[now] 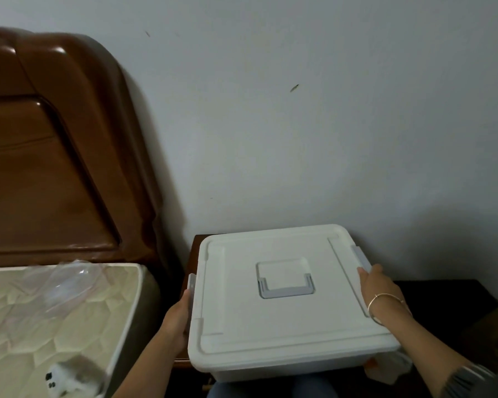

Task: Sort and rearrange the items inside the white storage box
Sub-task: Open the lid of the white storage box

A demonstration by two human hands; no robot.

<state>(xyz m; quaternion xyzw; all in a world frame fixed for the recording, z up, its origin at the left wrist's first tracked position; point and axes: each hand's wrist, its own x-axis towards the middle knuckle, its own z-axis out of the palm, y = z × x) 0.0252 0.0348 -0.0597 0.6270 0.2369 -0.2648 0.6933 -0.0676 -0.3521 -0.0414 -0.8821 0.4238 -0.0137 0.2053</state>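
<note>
The white storage box [285, 320] sits with its lid on, a grey fold-down handle [286, 287] lying flat at the lid's centre. My left hand [177, 323] holds the box's left side near the grey latch [191, 282], fingers hidden beneath the rim. My right hand [381, 291] rests on the lid's right edge, just below the right grey latch [361, 258], with a thin bracelet on the wrist. The contents are hidden by the lid.
A dark wooden nightstand [194, 254] carries the box against the pale wall. To the left lie a mattress [55, 317] with clear plastic film [66, 282] and a small white object [69, 377]; behind it rises a brown headboard [41, 145]. A dark surface [443, 297] lies to the right.
</note>
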